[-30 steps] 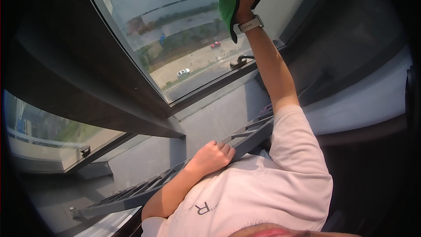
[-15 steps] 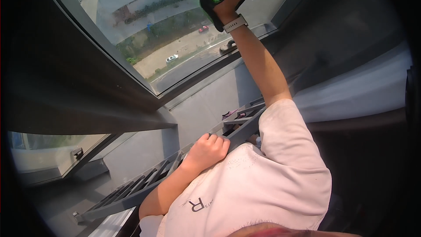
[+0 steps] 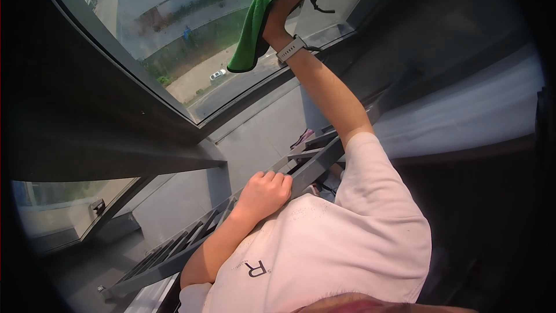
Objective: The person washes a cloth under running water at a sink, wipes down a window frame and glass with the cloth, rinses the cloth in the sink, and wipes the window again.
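Note:
My right arm reaches up to the window pane (image 3: 168,23), with a watch band (image 3: 291,48) round the wrist. A green cloth with a dark edge (image 3: 253,29) lies over my right hand (image 3: 280,14), which holds it at the glass. The cloth covers most of the fingers, and one corner hangs down to the left of the wrist. Close to my body, my left hand (image 3: 265,191) is closed over the top bar of a grey metal railing (image 3: 318,167); its fingertips are hidden behind the bar.
A dark window frame (image 3: 116,52) runs along the pane's left side, with a pale ledge (image 3: 258,122) below. Another window with a dark handle (image 3: 97,207) is at lower left. A white car (image 3: 218,75) shows on a road far below, outside. A pink item (image 3: 302,138) lies beyond the railing.
My right hand has moved left and a little down along the window, and more of the green cloth now shows, hanging lower. My left hand keeps its grip on the railing.

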The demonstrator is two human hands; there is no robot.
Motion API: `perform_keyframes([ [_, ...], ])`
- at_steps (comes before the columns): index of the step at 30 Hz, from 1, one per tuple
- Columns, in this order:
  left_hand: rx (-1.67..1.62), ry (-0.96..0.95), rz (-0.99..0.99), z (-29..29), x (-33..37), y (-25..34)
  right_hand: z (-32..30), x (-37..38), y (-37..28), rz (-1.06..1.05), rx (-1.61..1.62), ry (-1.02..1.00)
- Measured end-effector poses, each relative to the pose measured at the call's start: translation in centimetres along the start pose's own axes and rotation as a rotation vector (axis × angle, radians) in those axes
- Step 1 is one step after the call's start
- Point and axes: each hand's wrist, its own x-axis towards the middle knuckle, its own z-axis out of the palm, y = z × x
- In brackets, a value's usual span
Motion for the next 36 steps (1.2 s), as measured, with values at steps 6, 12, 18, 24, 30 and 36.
perform_keyframes([
  [6,-0.051,0.009,0.076,-0.7,1.4,0.5,-1.4,27.6,9.3,-0.411,-1.056,-0.187],
  [12,-0.018,-0.025,0.036,0.4,-0.3,0.0,-2.5,9.7,4.9,-0.071,-0.362,-0.043],
  [18,-0.112,0.005,0.133,-0.2,1.6,1.6,-5.6,22.1,18.4,-0.540,-0.795,-0.131],
  [24,-0.060,-0.017,0.043,-0.7,-1.1,-0.1,-7.4,20.3,15.2,-0.356,-1.179,-0.376],
  [30,-0.115,0.013,0.062,0.5,-0.4,-0.5,-4.3,15.5,7.2,-0.315,-1.271,-0.469],
  [36,0.003,0.016,0.071,-0.2,-0.6,0.0,-3.6,30.5,0.7,-0.610,-2.189,-0.852],
])
